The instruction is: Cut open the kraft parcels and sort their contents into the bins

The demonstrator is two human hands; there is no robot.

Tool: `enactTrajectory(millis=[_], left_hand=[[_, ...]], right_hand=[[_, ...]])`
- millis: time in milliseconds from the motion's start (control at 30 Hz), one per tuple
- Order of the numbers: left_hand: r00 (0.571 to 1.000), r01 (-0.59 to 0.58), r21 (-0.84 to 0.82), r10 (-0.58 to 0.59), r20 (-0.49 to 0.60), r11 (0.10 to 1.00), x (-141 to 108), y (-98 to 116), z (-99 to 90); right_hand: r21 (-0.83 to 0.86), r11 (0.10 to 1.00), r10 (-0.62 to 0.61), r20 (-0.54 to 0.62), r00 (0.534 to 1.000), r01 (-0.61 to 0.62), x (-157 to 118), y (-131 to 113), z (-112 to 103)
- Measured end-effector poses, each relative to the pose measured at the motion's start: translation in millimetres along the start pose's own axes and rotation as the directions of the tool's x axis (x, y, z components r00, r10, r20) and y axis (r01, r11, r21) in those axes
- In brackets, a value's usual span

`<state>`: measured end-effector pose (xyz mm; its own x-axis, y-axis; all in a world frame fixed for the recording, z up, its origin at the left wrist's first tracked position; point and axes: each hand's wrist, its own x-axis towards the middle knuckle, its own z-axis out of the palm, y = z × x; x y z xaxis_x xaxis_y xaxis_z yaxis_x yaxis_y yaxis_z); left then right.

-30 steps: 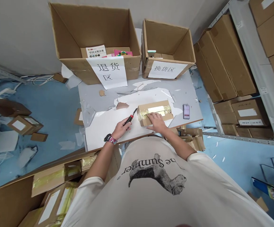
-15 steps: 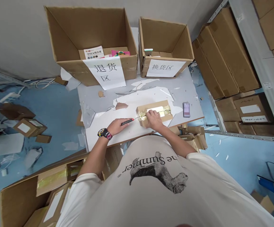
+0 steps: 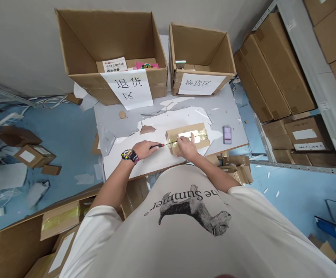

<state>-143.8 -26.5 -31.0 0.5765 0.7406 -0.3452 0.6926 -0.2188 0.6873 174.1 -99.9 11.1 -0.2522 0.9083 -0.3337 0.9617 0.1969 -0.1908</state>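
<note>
1. Between the two hands, a small oblong carton [image 3: 189,129] lies flat, its label [image 3: 185,134] uppermost and one short end facing the left hand [image 3: 145,149], a placing that seems to bring that end within easy reach of the blade
2. At the carton's near-left end, the left hand is closed round a slim black-and-red knife [image 3: 157,146], handle held low and almost level, apparently for steering; the thin blade points towards the right hand, its tip hard to make out against the tape [image 3: 203,134]
3. Over the carton, the right hand [image 3: 186,148] is half curled, fingers down beside the label and one digit raised, seemingly bracing the box against the knife; whether it pinches anything cannot be told
4. Under the right hand, matte brown board with crisp edges contrasts with glossy, yellowish tape and smooth white label paper
5. Beneath both hands, a ragged-edged white sheet [image 3: 124,154] covers part of a grey table [image 3: 106,119], perhaps sparing its surface from blade marks
6. To the right of the right hand, a phone [image 3: 227,134] lies face up, well apart from the knife
7. Beyond both hands stand a larger box [image 3: 106,42] and a smaller box [image 3: 196,44], open-topped and corrugated, paper signs [image 3: 127,90] turned towards the worker, presumably for reading at a glance
</note>
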Motion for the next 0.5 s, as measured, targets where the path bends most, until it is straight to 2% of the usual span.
enactTrajectory(millis=[167,333,500], left_hand=[[1.000,-0.006,0.050,0.006,0.004,0.999,8,2,-8.4],[0.999,-0.036,0.074,0.033,0.034,0.997,20,15,-5.8],[1.000,-0.006,0.024,0.006,0.019,1.000,9,-2,-6.7]], right_hand=[[0.020,1.000,-0.016,-0.002,1.000,0.016,-1,1,-2],[0.017,1.000,-0.008,-0.003,1.000,0.008,-1,1,-3],[0.028,0.999,-0.024,-0.004,1.000,0.024,1,1,-2]])
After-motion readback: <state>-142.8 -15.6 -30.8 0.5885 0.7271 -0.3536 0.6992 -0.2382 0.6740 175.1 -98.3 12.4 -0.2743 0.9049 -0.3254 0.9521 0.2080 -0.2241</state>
